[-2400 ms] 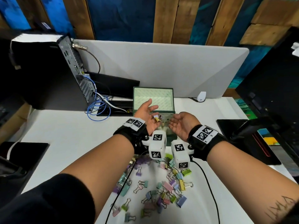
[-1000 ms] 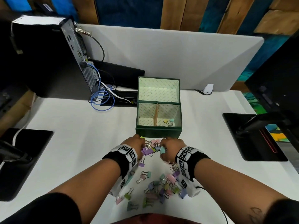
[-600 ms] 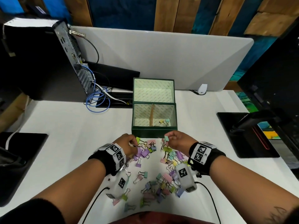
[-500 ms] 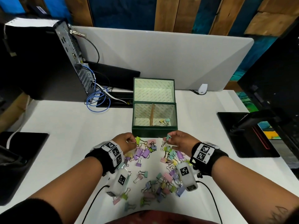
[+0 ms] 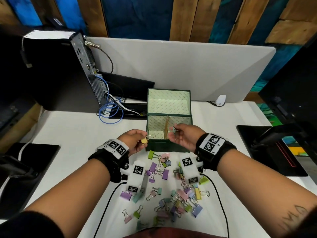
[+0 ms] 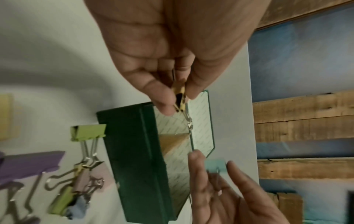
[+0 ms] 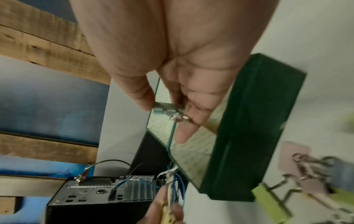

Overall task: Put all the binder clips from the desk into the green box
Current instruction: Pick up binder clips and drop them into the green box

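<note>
The green box [image 5: 163, 147] stands open on the white desk, its lid [image 5: 169, 100] tipped back and a wooden divider [image 5: 166, 129] splitting the inside. My left hand [image 5: 143, 139] pinches a yellow binder clip [image 5: 144, 140] at the box's front left corner; the same yellow clip [image 6: 180, 97] shows between thumb and finger in the left wrist view. Over the box's right half, my right hand [image 5: 173, 130] pinches a small teal binder clip [image 7: 165, 109]. Several pastel binder clips [image 5: 171, 194] lie scattered on the desk in front of the box.
A computer tower [image 5: 60, 74] with blue cables [image 5: 109, 112] stands at the back left. A grey partition [image 5: 171, 66] runs behind the box. Black pads lie at the left [image 5: 25, 169] and right [image 5: 265, 152] of the desk. A dark monitor stands at far right.
Both hands have risen from the pile, each with a clip. The left has reached the box's front left corner and the right is over its right half.
</note>
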The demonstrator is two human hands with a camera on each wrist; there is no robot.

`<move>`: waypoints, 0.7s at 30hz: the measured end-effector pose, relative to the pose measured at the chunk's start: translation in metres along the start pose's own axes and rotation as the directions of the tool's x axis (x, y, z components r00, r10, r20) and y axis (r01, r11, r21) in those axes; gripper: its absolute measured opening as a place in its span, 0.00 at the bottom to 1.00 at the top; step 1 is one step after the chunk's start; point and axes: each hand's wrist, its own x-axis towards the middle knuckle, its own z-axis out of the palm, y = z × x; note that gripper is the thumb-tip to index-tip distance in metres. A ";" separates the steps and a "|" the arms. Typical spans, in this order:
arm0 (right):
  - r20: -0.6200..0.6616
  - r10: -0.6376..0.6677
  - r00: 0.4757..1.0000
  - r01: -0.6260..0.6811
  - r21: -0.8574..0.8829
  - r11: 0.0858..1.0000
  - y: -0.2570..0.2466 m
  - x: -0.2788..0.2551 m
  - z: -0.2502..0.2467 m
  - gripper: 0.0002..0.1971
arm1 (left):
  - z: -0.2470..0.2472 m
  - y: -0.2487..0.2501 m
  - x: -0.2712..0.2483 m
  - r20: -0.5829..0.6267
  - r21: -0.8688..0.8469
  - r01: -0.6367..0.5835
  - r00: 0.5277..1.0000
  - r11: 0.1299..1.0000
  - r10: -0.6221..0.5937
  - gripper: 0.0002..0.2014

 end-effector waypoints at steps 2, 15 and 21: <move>0.017 -0.031 0.999 0.030 0.053 0.998 -0.009 -0.001 0.013 0.12 | 0.007 0.009 0.001 -0.011 -0.025 -0.023 1.000 0.999 0.023 0.11; 0.062 -0.138 0.988 0.150 -0.507 0.849 0.008 -0.013 -0.013 0.17 | 0.020 0.013 0.007 0.094 0.193 -0.144 0.987 0.970 0.128 0.21; 0.215 0.043 0.976 0.205 -0.963 0.175 0.049 -0.022 -0.012 0.14 | 0.004 -0.028 0.000 0.295 0.880 -0.316 0.949 0.355 0.115 0.09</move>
